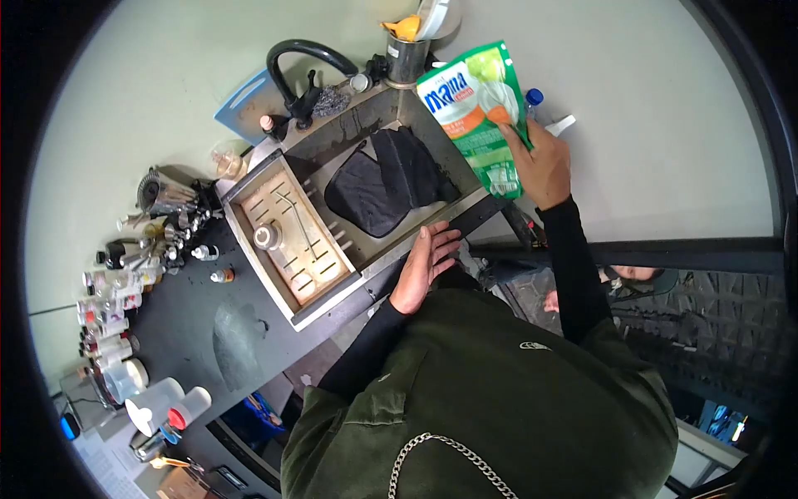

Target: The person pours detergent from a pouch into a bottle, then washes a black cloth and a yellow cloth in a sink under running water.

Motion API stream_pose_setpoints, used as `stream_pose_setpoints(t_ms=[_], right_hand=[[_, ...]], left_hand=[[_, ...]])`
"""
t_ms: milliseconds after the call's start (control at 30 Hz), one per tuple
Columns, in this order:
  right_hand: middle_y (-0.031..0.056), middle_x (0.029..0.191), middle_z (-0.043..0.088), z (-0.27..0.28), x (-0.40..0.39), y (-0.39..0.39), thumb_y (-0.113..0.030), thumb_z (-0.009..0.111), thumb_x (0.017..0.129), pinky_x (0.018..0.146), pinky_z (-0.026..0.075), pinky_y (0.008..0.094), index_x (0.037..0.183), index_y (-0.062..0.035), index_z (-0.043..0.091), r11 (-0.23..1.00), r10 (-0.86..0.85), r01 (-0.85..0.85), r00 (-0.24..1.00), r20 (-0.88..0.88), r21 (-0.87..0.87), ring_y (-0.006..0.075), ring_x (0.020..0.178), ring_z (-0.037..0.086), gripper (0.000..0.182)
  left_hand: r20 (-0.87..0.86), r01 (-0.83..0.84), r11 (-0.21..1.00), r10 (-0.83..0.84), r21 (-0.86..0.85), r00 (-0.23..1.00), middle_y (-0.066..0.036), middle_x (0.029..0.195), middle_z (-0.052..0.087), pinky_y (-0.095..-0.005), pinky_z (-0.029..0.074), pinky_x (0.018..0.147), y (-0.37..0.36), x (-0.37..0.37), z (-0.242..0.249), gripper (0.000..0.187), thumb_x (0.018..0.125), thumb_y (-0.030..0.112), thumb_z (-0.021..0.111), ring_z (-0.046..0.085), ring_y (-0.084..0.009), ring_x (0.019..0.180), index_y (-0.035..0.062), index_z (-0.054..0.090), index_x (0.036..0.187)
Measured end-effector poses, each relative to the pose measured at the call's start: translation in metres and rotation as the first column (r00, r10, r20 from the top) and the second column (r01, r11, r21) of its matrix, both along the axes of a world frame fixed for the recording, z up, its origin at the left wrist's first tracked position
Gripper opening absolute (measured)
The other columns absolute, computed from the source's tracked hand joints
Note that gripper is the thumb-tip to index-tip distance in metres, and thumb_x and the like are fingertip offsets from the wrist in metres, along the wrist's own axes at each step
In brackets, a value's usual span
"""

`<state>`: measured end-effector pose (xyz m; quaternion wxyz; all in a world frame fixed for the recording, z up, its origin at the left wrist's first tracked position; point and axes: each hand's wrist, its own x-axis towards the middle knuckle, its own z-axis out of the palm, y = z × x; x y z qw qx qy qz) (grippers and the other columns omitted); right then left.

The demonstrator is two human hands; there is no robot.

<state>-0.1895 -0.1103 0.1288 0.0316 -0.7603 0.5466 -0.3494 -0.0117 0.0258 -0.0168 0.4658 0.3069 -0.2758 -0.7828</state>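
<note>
At the left end of the sink, a slotted tray holds a jar and a thin rod. Black cloth lies in the sink. The left hand, nearer the cloth, is open by the near rim. Over the right rim, the right hand grips a green pouch, its long axis pointing away from the body.

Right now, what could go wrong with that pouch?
The green pouch is held at one edge by the right hand, with the left hand open, not supporting it, so it might slip. If it is open, which I cannot tell, it could spill on the black fabric in the sink.
</note>
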Motion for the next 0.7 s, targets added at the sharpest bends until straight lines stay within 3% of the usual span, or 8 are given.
stream_pose_setpoints(t_ms=[67,133,167,500,600,700], right_hand=[[0.0178,0.077,0.063,-0.016,0.011,-0.008,-0.033,0.060,0.093,0.059,0.045,0.0467,0.090,-0.0049,0.064,1.000,-0.008,0.008,0.999,0.053,0.005,0.0389,0.071,0.062,0.028],[0.0176,0.076,0.063,-0.010,0.024,-0.020,-0.036,0.059,0.093,0.059,0.045,0.0475,0.088,-0.0047,0.063,0.997,-0.025,0.023,0.999,-0.029,-0.067,0.0390,0.070,0.061,0.032],[0.0174,0.074,0.063,-0.009,0.028,-0.022,-0.038,0.059,0.093,0.059,0.045,0.0478,0.087,-0.0043,0.062,0.999,-0.045,0.045,0.999,-0.011,-0.020,0.0391,0.070,0.061,0.035],[0.0165,0.075,0.063,-0.011,0.004,-0.004,-0.035,0.057,0.094,0.058,0.045,0.0482,0.089,-0.0053,0.062,0.999,-0.032,0.031,0.997,-0.069,-0.017,0.0392,0.070,0.061,0.030],[0.0177,0.074,0.063,-0.012,-0.001,0.008,-0.031,0.062,0.093,0.057,0.046,0.0430,0.096,-0.0044,0.065,0.998,-0.034,0.038,0.995,-0.091,0.042,0.0378,0.067,0.062,0.027],[0.0172,0.074,0.063,-0.011,-0.003,0.012,-0.032,0.062,0.093,0.056,0.045,0.0436,0.096,-0.0051,0.065,0.989,-0.109,0.123,0.982,-0.157,0.086,0.0378,0.067,0.061,0.027]], left_hand=[[0.029,0.016,0.999,-0.017,0.039,0.999,-0.014,0.141,0.043,-0.0348,0.039,0.103,0.012,0.010,-0.001,0.074,0.099,0.062,0.025,0.046,-0.0226,0.127,0.0037,0.028,0.145],[0.026,0.022,0.999,-0.023,0.047,0.999,-0.014,0.141,0.044,-0.0345,0.039,0.103,0.011,0.017,0.004,0.075,0.099,0.062,0.025,0.047,-0.0222,0.126,0.0034,0.028,0.146],[0.036,0.019,0.999,-0.021,0.046,0.999,-0.014,0.141,0.044,-0.0341,0.039,0.102,0.011,0.018,0.005,0.075,0.099,0.062,0.025,0.047,-0.0219,0.126,0.0032,0.028,0.146],[0.032,0.008,0.999,-0.009,0.040,0.999,-0.015,0.141,0.044,-0.0337,0.040,0.102,0.011,0.018,0.006,0.075,0.099,0.062,0.026,0.047,-0.0222,0.126,0.0025,0.028,0.145],[0.033,0.008,0.999,-0.010,0.034,0.999,-0.015,0.141,0.043,-0.0342,0.040,0.103,0.012,0.020,0.005,0.075,0.099,0.062,0.026,0.047,-0.0222,0.126,0.0024,0.028,0.145],[0.025,0.010,0.999,-0.011,0.038,1.000,-0.015,0.141,0.044,-0.0341,0.040,0.103,0.012,0.020,0.006,0.074,0.099,0.061,0.025,0.047,-0.0218,0.125,0.0025,0.029,0.145]])
